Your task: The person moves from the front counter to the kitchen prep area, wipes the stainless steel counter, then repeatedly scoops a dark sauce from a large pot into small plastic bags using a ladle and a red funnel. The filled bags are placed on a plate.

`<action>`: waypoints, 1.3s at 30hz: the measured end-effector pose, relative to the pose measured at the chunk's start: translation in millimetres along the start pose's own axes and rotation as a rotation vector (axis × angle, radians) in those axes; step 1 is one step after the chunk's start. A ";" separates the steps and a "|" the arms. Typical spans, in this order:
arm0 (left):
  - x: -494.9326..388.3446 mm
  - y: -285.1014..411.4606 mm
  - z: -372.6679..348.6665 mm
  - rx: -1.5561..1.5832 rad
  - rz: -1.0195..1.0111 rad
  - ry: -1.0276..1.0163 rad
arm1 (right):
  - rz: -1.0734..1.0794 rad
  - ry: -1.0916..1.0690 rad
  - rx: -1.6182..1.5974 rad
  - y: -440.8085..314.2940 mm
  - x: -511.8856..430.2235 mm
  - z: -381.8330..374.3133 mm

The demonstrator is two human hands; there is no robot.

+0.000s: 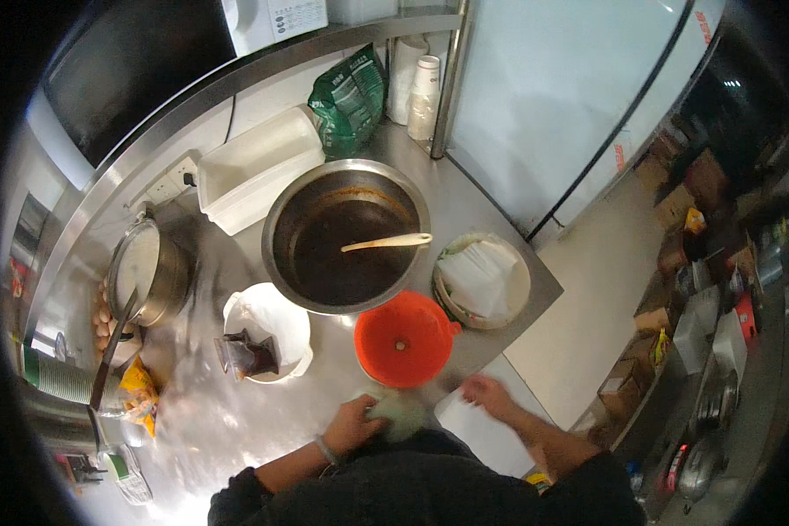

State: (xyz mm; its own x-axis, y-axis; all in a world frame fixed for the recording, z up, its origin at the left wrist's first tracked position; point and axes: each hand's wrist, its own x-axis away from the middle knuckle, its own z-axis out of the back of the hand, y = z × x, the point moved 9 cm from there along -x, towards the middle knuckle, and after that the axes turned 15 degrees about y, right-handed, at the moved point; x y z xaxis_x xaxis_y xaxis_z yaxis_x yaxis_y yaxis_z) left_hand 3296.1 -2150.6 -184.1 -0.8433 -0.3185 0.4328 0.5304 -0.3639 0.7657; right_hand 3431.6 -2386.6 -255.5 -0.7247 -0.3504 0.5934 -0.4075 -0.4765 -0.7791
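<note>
My left hand [355, 424] grips a pale, greenish, translucent thing [404, 414] that looks like a thin plastic bag, close against my body. Just beyond it sits a red plastic funnel [404, 358] with a small hole in its middle. My right hand [490, 396] is raised to the right of the funnel; motion blur hides whether its curled fingers hold anything. Behind the funnel stands a wide metal pot [277, 276] of dark liquid, a pale-handled utensil [388, 242] leaning inside. A clear pouch of dark liquid [258, 355] rests at the front of a white bucket [289, 312].
A round tub [523, 283] of white plastic bags stands near the steel counter's [204, 421] right corner. Foam boxes [263, 171], a green bag [348, 98] and paper cups [425, 98] line the back. Left are a lidded-looking pot [164, 276] and stacked cups [66, 381].
</note>
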 end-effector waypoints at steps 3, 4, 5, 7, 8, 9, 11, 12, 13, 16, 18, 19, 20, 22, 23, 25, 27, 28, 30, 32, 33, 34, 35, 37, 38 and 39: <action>1.6 41.3 -49.5 0.140 -0.150 -0.236 | 0.057 -0.121 -0.175 0.1 40.6 -54.9; 4.1 52.7 -61.4 0.108 -0.267 -0.296 | -0.021 -0.095 -0.283 1.8 46.8 -57.0; 10.1 60.3 -71.7 0.075 -0.382 -0.377 | -0.043 -0.100 -0.431 -4.9 52.5 -57.5; 9.9 54.8 -73.9 0.126 -0.365 -0.438 | -0.082 0.090 -0.315 -6.3 58.1 -18.3; 10.4 49.6 -71.2 0.131 -0.354 -0.448 | -0.115 0.190 -0.256 -6.0 61.1 5.2; 4.0 36.4 -62.0 0.258 -0.180 -0.396 | -0.040 0.256 -0.306 -18.0 60.6 26.1; -5.2 3.5 -39.6 0.446 0.182 -0.227 | 0.084 0.364 -0.312 -43.2 55.5 64.2; -12.9 1.6 -23.5 0.473 0.155 -0.109 | 0.209 0.369 -0.294 -62.9 54.0 76.6; -20.4 -1.0 -7.7 0.488 0.144 0.008 | 0.175 0.336 -0.282 -70.7 44.2 76.5; -40.5 -0.5 17.3 0.513 0.105 0.211 | 0.233 0.310 -0.166 -109.3 11.9 69.1; -50.2 0.6 20.0 0.486 0.081 0.258 | 0.365 0.423 0.025 -135.4 -10.3 53.5; -53.9 0.9 18.4 0.452 0.070 0.261 | 0.340 0.415 -0.049 -138.7 -20.0 42.7; -56.9 -0.6 17.4 0.398 0.069 0.273 | 0.359 0.383 -0.153 -146.7 -29.3 29.7; -60.5 -0.9 15.3 0.467 0.047 0.291 | 0.398 0.290 -0.159 -157.7 -39.3 10.6; -61.2 -4.0 13.6 0.480 0.062 0.292 | 0.415 0.232 -0.063 -160.0 -42.0 0.2; -61.8 -3.5 13.7 0.556 0.024 0.300 | 0.454 0.205 0.124 -161.9 -44.4 -7.0; -61.8 -3.7 13.7 0.570 0.005 0.300 | 0.567 0.253 0.271 -167.5 -41.8 -3.5; -61.6 -3.8 14.6 0.553 -0.004 0.303 | 0.475 0.234 0.224 -159.1 -46.2 -1.6; -61.4 -3.5 16.5 0.572 -0.001 0.304 | 0.387 0.185 0.084 -148.0 -51.2 -0.7; -60.8 -2.8 17.4 0.641 0.024 0.285 | 0.319 0.087 -0.180 -138.4 -54.5 -3.7; -60.9 -3.8 21.0 0.615 0.038 0.311 | 0.237 0.055 -0.294 -128.5 -56.8 -5.2; -61.5 -3.8 23.5 0.586 0.050 0.319 | 0.253 0.047 -0.333 -125.5 -58.3 -4.8; -62.0 -6.0 26.2 0.536 0.078 0.336 | 0.248 0.046 -0.363 -120.3 -60.8 -4.7; -63.2 -1.4 29.8 0.588 0.044 0.333 | 0.208 0.038 -0.529 -106.9 -66.6 -5.4; -63.7 -0.9 31.3 0.579 0.035 0.343 | 0.171 0.033 -0.666 -97.5 -69.5 -7.8; -64.5 -0.4 31.1 0.621 0.033 0.342 | 0.159 0.000 -0.813 -89.7 -71.6 -11.9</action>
State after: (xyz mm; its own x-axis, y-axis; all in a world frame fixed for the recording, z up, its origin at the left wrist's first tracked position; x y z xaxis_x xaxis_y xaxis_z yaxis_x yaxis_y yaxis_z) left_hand 3347.6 -2102.7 -197.5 -0.6994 -0.6148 0.3646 0.3218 0.1847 0.9286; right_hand 3513.4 -2309.2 -230.5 -0.8076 -0.3641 0.4640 -0.5749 0.3105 -0.7570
